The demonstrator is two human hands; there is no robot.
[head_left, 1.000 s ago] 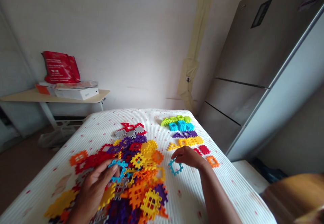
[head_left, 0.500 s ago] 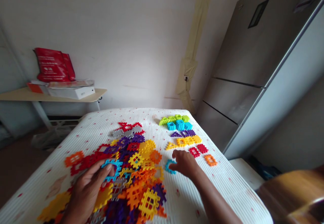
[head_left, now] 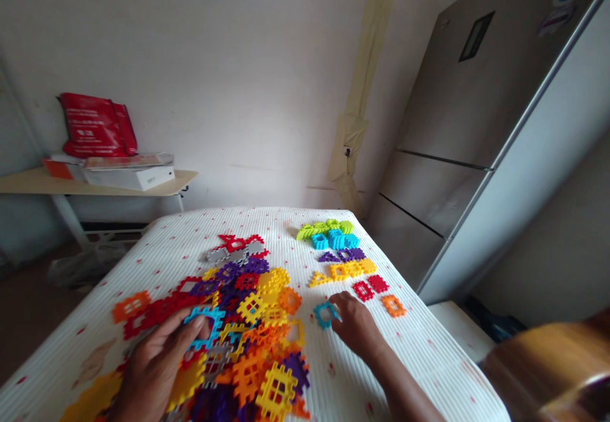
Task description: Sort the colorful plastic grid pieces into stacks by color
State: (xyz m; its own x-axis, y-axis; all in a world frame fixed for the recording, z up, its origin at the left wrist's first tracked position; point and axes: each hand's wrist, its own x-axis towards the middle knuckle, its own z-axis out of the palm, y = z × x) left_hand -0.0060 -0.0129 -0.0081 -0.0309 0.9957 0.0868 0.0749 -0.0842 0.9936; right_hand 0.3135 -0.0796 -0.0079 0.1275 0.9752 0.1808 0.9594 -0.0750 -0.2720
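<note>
My left hand [head_left: 159,352] pinches a light-blue square frame piece [head_left: 216,326] with notched edges, between thumb and fingers. It is held over a mixed pile of interlocking plastic pieces in orange, yellow, purple, red and grey. To the right of the pile, my right hand [head_left: 355,323] has its thumb and fingers closed on the right edge of a second light-blue frame piece [head_left: 320,315], at or just above the cloth. The tips of those fingers are partly hidden. Near the left hand in the pile lie a grey window piece [head_left: 218,360] and a yellow window piece [head_left: 276,391].
Beyond my right hand stand sorted rows: lime-green [head_left: 324,228], light-blue [head_left: 336,239], purple [head_left: 350,255] and yellow pieces [head_left: 353,269]. Red pieces [head_left: 363,291] and an orange frame [head_left: 394,306] lie nearer. A refrigerator [head_left: 457,129] stands right; a side table [head_left: 28,182] stands left.
My right hand has shifted slightly right and nearer me, and the light-blue frame at its fingers has moved right with it. The left hand keeps its piece. The camera view has shifted a little.
</note>
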